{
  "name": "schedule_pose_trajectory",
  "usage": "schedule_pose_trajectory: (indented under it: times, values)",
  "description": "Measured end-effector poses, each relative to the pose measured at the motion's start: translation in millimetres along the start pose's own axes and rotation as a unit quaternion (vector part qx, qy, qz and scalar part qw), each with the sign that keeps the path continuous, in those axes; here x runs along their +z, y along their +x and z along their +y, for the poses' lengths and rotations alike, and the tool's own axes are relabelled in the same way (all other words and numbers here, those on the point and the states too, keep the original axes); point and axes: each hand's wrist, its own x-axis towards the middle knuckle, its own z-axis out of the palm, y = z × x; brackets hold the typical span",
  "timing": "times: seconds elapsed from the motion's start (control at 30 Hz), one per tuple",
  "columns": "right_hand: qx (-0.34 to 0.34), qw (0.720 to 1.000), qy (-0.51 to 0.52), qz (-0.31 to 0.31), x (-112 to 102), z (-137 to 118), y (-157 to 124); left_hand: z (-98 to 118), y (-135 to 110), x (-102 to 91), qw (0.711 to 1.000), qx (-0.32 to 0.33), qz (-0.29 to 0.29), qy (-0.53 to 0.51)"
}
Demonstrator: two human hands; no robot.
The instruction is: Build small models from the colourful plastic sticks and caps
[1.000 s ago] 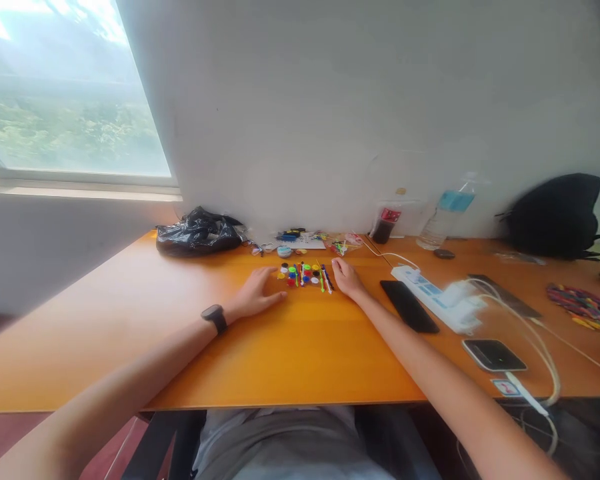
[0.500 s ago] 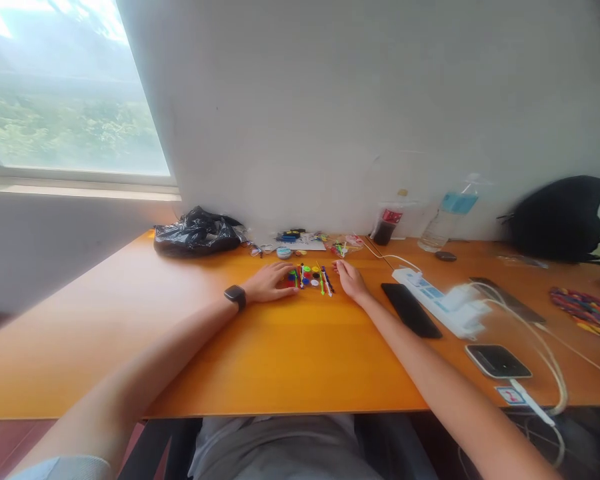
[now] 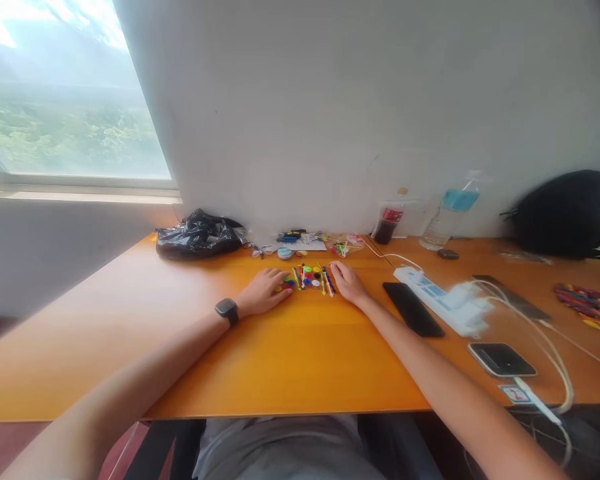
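Observation:
Small round, button-like pieces in several colours (image 3: pixel 309 273) lie on the wooden table between my hands. Thin coloured sticks with arrow-like ends lie upright to my view on both sides of them, one bunch at the left (image 3: pixel 297 277) and one at the right (image 3: pixel 326 280). My left hand (image 3: pixel 263 292), below a dark wristwatch (image 3: pixel 227 309), lies flat with fingers apart around a few more button-like pieces (image 3: pixel 286 285). Just right of the right bunch rests my right hand (image 3: pixel 349 283), its fingers curled in; what they hold, if anything, is hidden.
Behind the pieces are a black plastic bag (image 3: pixel 197 235), a small round tin (image 3: pixel 285 253) and bagged small parts (image 3: pixel 346 247). Right of my right arm lie a black phone (image 3: pixel 413 309), a white power strip (image 3: pixel 437 300) with cables and a white-edged device (image 3: pixel 501 360). Bottles (image 3: pixel 386 227) stand against the wall.
My left hand has shifted left and a little toward me, with some round pieces now showing by its fingers, left of the left sticks. My right hand has hardly moved.

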Motion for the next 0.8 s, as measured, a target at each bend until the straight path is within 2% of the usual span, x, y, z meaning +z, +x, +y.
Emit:
schedule_pose_trajectory:
  times: [0.17, 0.3, 0.37, 0.63, 0.8]
  values:
    - [-0.063, 0.998, -0.017, -0.004, -2.0, -20.3, -4.6, -0.5, 0.7, -3.0, 1.0, 0.025, 0.0, -0.004]
    - [-0.17, 0.984, -0.047, -0.023, -5.2, -45.2, -10.8, 2.7, 2.7, -5.1, 0.999, 0.042, 0.012, -0.026]
    - [-0.202, 0.977, -0.053, -0.046, -4.1, -57.2, -14.8, 5.1, 2.7, -5.7, 0.998, 0.044, 0.016, -0.039]
    - [-0.239, 0.951, -0.134, -0.14, 10.0, -83.8, -28.1, 10.4, -2.4, -9.3, 0.996, 0.046, -0.02, -0.077]
    - [-0.231, 0.937, -0.199, -0.168, 12.0, -98.7, -31.9, 9.5, -1.3, -8.3, 0.998, 0.028, -0.018, -0.058]
